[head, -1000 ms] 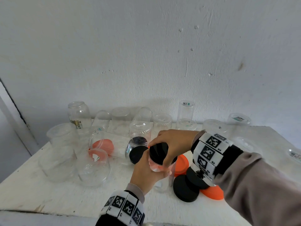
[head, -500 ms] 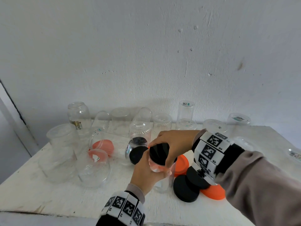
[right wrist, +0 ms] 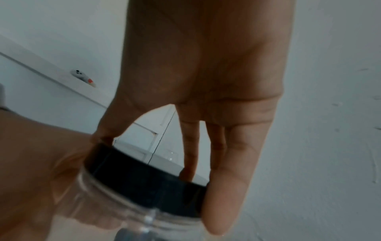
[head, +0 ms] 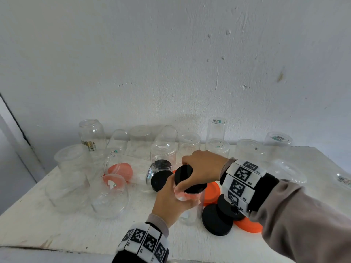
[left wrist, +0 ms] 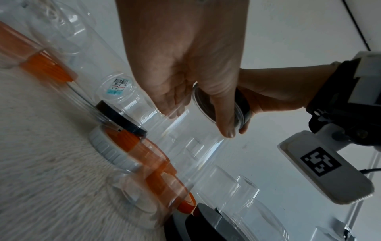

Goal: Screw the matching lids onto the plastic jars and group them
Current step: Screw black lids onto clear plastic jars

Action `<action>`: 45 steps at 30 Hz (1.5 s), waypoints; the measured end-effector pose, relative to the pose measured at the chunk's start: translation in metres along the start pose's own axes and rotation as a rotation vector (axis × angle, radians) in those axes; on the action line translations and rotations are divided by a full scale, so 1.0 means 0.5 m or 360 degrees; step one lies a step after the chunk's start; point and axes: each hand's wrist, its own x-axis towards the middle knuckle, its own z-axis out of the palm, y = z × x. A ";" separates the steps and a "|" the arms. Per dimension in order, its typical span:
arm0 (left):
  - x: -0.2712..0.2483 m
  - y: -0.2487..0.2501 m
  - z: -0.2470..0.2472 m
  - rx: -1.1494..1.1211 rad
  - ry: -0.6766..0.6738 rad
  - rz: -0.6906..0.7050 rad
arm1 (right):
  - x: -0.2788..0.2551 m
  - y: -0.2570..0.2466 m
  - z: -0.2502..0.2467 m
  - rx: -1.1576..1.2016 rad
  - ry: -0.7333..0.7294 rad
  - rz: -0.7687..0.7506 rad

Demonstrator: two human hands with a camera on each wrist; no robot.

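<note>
Left hand (head: pixel 171 201) grips jar (head: pixel 191 207); right hand (head: pixel 203 168) clamps black lid (head: pixel 187 178); loose lids (head: pixel 216 222) beside.

A rough white plaster wall (head: pixel 171 63), pocked and faintly stained, rises behind a worn white-painted table (head: pixel 47 224) in soft, even light. At left, a pale door frame (head: pixel 11 133) meets the wall.

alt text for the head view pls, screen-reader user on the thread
A person's right hand grips a black lid atop a clear jar that the left hand holds, over a white table of clear jars and loose black and orange lids.
</note>
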 end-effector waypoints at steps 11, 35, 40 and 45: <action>-0.001 0.001 0.002 0.0039 0.0020 0.0003 | -0.004 0.015 -0.032 0.0158 -0.0388 -0.0240; -0.003 -0.002 0.003 -0.0043 0.0019 0.0004 | -0.001 0.017 -0.021 0.0209 -0.0274 -0.0231; -0.002 -0.003 0.001 -0.0020 0.0009 0.0019 | -0.001 0.002 -0.016 0.0084 -0.0175 -0.0141; -0.001 -0.006 0.004 -0.0036 0.0029 0.0010 | -0.005 0.000 -0.026 0.0039 -0.0367 -0.0201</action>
